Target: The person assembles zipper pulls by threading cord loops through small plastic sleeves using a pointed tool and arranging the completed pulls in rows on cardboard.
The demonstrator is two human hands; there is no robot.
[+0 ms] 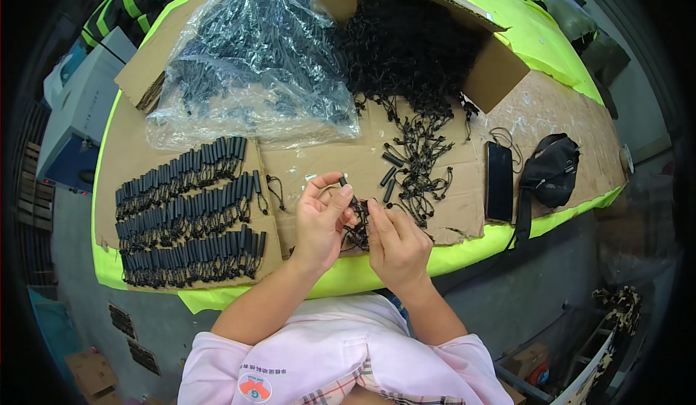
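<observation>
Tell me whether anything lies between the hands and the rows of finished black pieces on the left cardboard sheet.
Nothing visible does. The left hand and right hand hold a black cord piece over the table's front edge; only bare cardboard and one stray loop lie before the rows.

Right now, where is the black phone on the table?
In the head view, the black phone lies flat on the cardboard sheet at the person's right, between the scattered black cords and the black pouch.
</observation>
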